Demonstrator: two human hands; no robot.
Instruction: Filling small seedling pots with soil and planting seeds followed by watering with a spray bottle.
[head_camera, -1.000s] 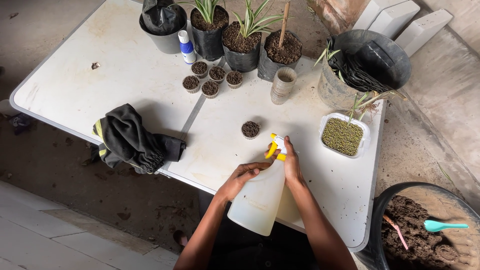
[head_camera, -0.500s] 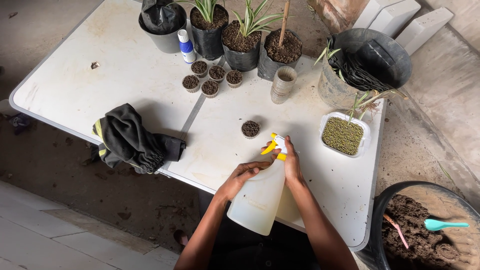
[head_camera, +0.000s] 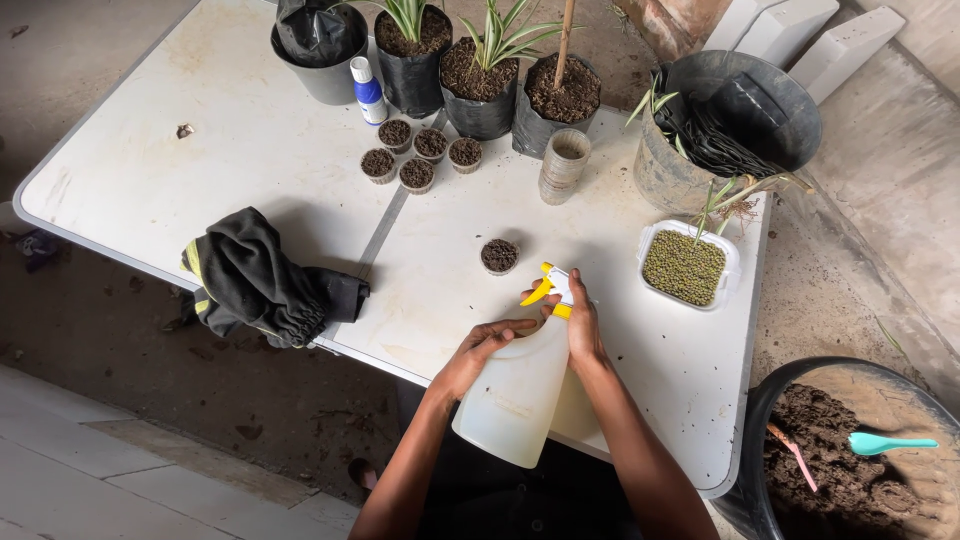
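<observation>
A white folding table (head_camera: 250, 150) stands on a dirt floor, with bare tabletop ahead of my hands and to their left; its near edge runs just under my wrists. My right hand (head_camera: 583, 325) is closed around the neck of a translucent spray bottle (head_camera: 520, 385) with a yellow trigger. My left hand (head_camera: 478, 348) curls against the bottle's shoulder, steadying it. One small soil cup (head_camera: 500, 255) sits just ahead of the nozzle; five more cluster farther out, before three potted plants (head_camera: 480, 85). A tray of green beans (head_camera: 685, 265) lies right of my right hand. A black cloth (head_camera: 265, 280) hangs over the edge to my left.
</observation>
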